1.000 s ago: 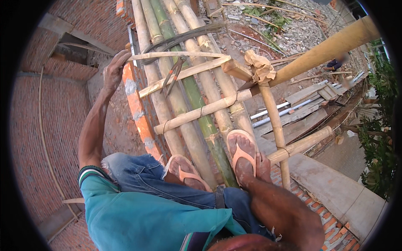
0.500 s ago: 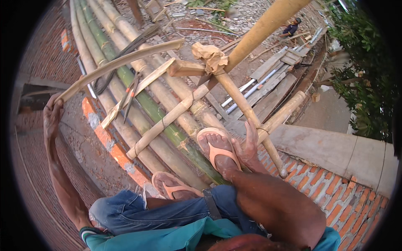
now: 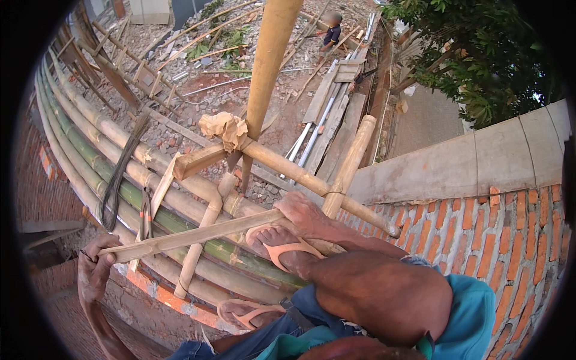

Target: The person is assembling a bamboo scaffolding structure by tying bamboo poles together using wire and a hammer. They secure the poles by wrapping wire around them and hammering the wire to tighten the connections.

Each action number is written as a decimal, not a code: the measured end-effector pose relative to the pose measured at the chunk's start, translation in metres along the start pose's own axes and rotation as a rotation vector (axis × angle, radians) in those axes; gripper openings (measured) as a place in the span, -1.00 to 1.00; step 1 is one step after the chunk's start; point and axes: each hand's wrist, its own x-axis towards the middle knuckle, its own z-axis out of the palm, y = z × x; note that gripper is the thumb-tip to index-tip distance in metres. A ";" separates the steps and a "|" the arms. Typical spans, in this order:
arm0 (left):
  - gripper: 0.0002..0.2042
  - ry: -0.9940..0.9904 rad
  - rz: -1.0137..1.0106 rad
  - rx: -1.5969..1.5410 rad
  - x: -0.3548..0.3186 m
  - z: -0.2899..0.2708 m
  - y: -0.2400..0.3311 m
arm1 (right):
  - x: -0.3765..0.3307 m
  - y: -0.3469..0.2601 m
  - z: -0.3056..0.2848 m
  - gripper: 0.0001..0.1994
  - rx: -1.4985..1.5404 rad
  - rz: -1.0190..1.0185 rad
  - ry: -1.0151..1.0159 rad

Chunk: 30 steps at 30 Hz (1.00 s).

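A flat split-bamboo strip (image 3: 195, 234) lies across in front of me, over the bamboo poles. My left hand (image 3: 96, 264) is closed on its left end, thumb along the strip. At the other end my right hand (image 3: 303, 213) is closed round the tip, beside my sandalled foot (image 3: 282, 246). Under the strip run several long bamboo poles (image 3: 174, 198), one of them green, with a short bamboo crosspiece (image 3: 209, 225) tied over them. Pincers with orange marks (image 3: 146, 213) and a bundle of dark wire (image 3: 123, 171) rest on the poles.
An upright bamboo pole (image 3: 270, 66) rises ahead, with crumpled brown paper (image 3: 223, 129) at its lashed joint. A brick wall (image 3: 468, 240) and concrete ledge (image 3: 444, 156) are at right. Far below, another person (image 3: 331, 36) stands near planks (image 3: 345, 120) and rubble.
The strip's right end has come down toward me, and my right hand now grips it instead of resting open by my foot. My left hand has moved lower. The view has turned rightward.
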 end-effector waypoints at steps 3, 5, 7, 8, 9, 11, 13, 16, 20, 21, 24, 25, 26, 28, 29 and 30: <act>-0.12 0.183 0.093 0.099 0.007 0.009 -0.004 | -0.066 0.011 -0.010 -0.59 0.076 0.276 -0.017; -0.18 0.237 0.064 0.112 0.006 0.000 -0.012 | -0.105 0.014 -0.017 -0.56 0.052 0.553 0.105; -0.27 0.309 -0.090 -0.062 0.001 -0.011 -0.023 | -0.126 0.022 -0.025 -0.59 0.214 0.825 0.265; -0.32 0.408 -0.228 -0.122 0.000 -0.015 -0.029 | -0.131 0.027 -0.030 -0.61 0.381 0.951 0.341; -0.38 0.460 -0.204 -0.236 0.000 -0.016 -0.037 | -0.132 0.035 -0.034 -0.64 0.551 1.063 0.422; -0.50 0.653 -0.285 -0.351 0.005 -0.015 -0.052 | -0.117 0.058 -0.044 -0.63 0.681 1.114 0.513; -0.58 0.728 -0.229 -0.498 0.010 -0.014 -0.064 | -0.092 0.085 -0.058 -0.65 0.853 1.119 0.642; -0.65 0.796 -0.127 -0.559 0.014 -0.019 -0.079 | -0.043 0.130 -0.084 -0.78 1.248 1.147 0.928; -0.67 0.823 -0.148 -0.593 0.004 -0.033 -0.096 | 0.007 0.193 -0.116 -0.78 1.314 1.145 0.835; -0.66 0.805 -0.160 -0.551 0.000 -0.036 -0.100 | 0.013 0.205 -0.116 -0.76 1.290 1.150 0.822; -0.64 0.789 -0.239 -0.491 -0.016 -0.040 -0.112 | 0.020 0.231 -0.094 -0.75 1.376 1.305 0.632; -0.64 0.800 -0.260 -0.479 -0.020 -0.041 -0.115 | 0.023 0.237 -0.084 -0.70 1.465 1.388 0.653; -0.63 0.812 -0.281 -0.468 -0.025 -0.042 -0.118 | 0.028 0.245 -0.076 -0.69 1.504 1.504 0.667; -0.63 0.836 -0.308 -0.407 -0.031 -0.043 -0.123 | 0.045 0.262 -0.070 -0.67 1.580 1.734 0.691; -0.63 0.840 -0.301 -0.355 -0.033 -0.044 -0.124 | 0.054 0.270 -0.075 -0.60 1.517 1.652 0.560; -0.63 0.856 -0.316 -0.386 -0.034 -0.045 -0.125 | 0.072 0.281 -0.083 -0.51 1.416 1.636 0.619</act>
